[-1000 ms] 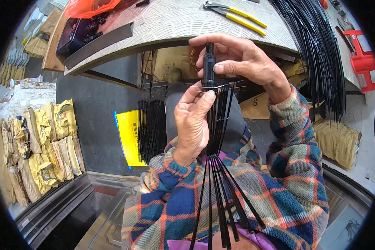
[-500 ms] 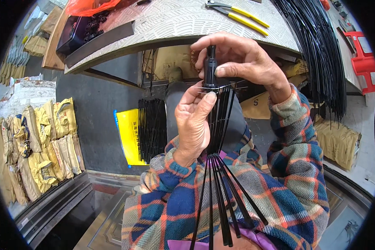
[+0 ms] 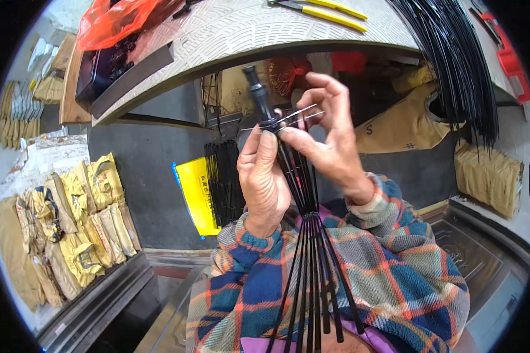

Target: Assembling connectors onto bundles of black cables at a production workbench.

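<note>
My left hand (image 3: 266, 185) is closed around the top of an umbrella-like frame of thin black rods (image 3: 288, 159), just below its glossy black hub (image 3: 259, 94). The hub tilts up and to the left, slightly blurred. Lower down, the rods gather at a dark joint and fan out toward my chest. Thin pale wires (image 3: 303, 110) stick out sideways beneath the hub. Beside them is my right hand (image 3: 333, 144), its fingers raised and apart, its thumb close to the base of the hub; whether the thumb touches it I cannot tell.
Yellow-handled pliers (image 3: 335, 15) lie on the patterned table (image 3: 235, 35). A red plastic bag (image 3: 109, 26) and a dark box of small black parts (image 3: 103, 67) are at far left. Long black rods (image 3: 447, 65) overhang the table's right. Wrapped packages (image 3: 76, 229) line the left floor.
My right hand has left the hub's side and moved down near the wires, its fingers spreading. The hub has tilted left, and the wires now stand out more plainly.
</note>
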The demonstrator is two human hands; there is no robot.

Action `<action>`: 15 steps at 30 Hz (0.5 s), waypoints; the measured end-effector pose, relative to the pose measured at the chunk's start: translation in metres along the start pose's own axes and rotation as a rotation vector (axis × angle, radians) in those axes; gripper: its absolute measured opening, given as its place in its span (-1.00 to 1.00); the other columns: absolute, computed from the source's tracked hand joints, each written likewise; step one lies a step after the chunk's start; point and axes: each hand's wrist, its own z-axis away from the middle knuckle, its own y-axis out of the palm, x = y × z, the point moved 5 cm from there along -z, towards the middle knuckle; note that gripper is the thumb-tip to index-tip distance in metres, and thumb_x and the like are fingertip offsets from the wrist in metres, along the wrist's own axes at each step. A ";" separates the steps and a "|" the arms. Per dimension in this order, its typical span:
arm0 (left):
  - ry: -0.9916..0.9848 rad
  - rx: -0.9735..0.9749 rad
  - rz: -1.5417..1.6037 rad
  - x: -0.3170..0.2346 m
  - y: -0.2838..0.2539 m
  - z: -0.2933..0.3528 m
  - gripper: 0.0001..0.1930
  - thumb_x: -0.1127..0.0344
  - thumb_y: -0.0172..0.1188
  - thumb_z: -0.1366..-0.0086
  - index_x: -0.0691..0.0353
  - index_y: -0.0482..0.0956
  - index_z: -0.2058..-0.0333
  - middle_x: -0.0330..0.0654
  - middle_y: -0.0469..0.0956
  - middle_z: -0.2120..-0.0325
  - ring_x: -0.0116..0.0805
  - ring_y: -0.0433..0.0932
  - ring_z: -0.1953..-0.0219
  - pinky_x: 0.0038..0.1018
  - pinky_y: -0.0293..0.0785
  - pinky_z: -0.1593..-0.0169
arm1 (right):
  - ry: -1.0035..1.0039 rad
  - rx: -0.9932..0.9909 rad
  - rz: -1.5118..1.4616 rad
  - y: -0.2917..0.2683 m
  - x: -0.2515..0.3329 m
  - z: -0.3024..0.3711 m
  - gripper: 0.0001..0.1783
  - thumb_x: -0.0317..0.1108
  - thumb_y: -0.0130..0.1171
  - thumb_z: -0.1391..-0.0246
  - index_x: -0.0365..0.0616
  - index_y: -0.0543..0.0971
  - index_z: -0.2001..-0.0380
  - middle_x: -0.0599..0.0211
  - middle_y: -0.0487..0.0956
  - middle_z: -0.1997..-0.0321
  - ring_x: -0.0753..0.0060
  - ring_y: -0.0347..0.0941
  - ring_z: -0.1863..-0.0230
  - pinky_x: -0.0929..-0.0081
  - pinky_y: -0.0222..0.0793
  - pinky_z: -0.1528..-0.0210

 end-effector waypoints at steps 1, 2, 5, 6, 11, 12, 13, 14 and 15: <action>-0.024 -0.002 0.017 0.000 -0.003 -0.001 -0.73 0.39 0.06 -0.24 0.36 0.44 0.10 -0.18 0.51 0.20 -0.50 0.45 0.20 -0.57 0.33 0.03 | 0.093 -0.025 -0.134 0.007 -0.002 0.005 -0.26 -0.49 0.27 0.19 -0.16 0.11 -0.05 0.35 0.28 0.25 0.64 0.25 0.31 0.69 0.24 0.30; -0.004 0.022 0.020 -0.002 0.001 0.002 -0.70 0.36 0.04 -0.25 0.37 0.42 0.07 -0.17 0.49 0.17 -0.48 0.45 0.18 -0.53 0.32 0.00 | 0.134 -0.039 -0.222 0.012 -0.007 0.010 -0.30 -0.49 0.26 0.17 -0.15 0.12 -0.03 0.35 0.27 0.24 0.66 0.24 0.32 0.71 0.24 0.31; -0.004 0.015 0.042 0.000 -0.005 -0.002 -0.68 0.34 0.04 -0.25 0.36 0.40 0.06 -0.14 0.48 0.13 -0.40 0.43 0.10 -0.47 0.30 -0.06 | 0.226 0.015 -0.435 0.018 -0.030 0.017 -0.53 -0.47 0.19 0.04 -0.18 0.22 0.09 0.40 0.35 0.30 0.71 0.28 0.36 0.77 0.23 0.36; -0.018 0.022 0.025 0.001 -0.007 -0.003 -0.68 0.34 0.04 -0.25 0.36 0.40 0.06 -0.14 0.48 0.13 -0.40 0.43 0.10 -0.47 0.30 -0.06 | 0.296 0.093 -0.537 0.020 -0.035 0.019 -0.61 -0.43 0.17 0.01 -0.20 0.28 0.12 0.42 0.38 0.33 0.73 0.29 0.36 0.77 0.24 0.36; -0.004 0.051 0.059 -0.005 -0.012 -0.002 -0.69 0.32 0.05 -0.24 0.34 0.42 0.07 -0.09 0.47 0.12 -0.30 0.42 0.04 -0.39 0.28 -0.12 | 0.273 0.115 -0.444 0.021 -0.017 0.017 -0.85 -0.40 0.13 -0.04 -0.31 0.53 0.46 0.56 0.46 0.55 0.78 0.27 0.50 0.75 0.24 0.43; 0.006 0.041 0.043 -0.007 -0.011 -0.001 -0.69 0.31 0.04 -0.25 0.34 0.43 0.07 -0.07 0.46 0.11 -0.26 0.39 -0.01 -0.36 0.25 -0.14 | 0.282 0.102 -0.439 0.022 -0.017 0.018 -0.87 -0.42 0.14 -0.03 -0.30 0.53 0.46 0.56 0.46 0.54 0.78 0.28 0.49 0.76 0.24 0.43; -0.007 0.042 0.027 -0.003 -0.011 -0.001 -0.69 0.31 0.04 -0.25 0.33 0.43 0.08 -0.05 0.46 0.10 -0.23 0.37 -0.03 -0.35 0.24 -0.14 | 0.290 0.090 -0.429 0.019 -0.019 0.020 -0.88 -0.44 0.15 -0.01 -0.30 0.53 0.45 0.56 0.47 0.53 0.79 0.28 0.49 0.76 0.24 0.43; -0.019 0.041 0.012 -0.001 -0.010 -0.001 -0.69 0.30 0.04 -0.25 0.33 0.43 0.08 -0.04 0.45 0.09 -0.21 0.36 -0.05 -0.35 0.23 -0.15 | 0.290 0.074 -0.413 0.017 -0.019 0.021 -0.91 -0.48 0.17 0.02 -0.30 0.52 0.45 0.56 0.46 0.52 0.79 0.29 0.46 0.76 0.24 0.41; -0.010 0.063 0.007 -0.002 -0.008 -0.002 -0.69 0.30 0.04 -0.24 0.33 0.44 0.08 0.00 0.44 0.07 -0.16 0.32 -0.09 -0.31 0.20 -0.17 | 0.272 0.060 -0.425 0.016 -0.018 0.021 -0.92 -0.49 0.17 0.02 -0.29 0.51 0.44 0.55 0.46 0.50 0.79 0.29 0.44 0.76 0.24 0.40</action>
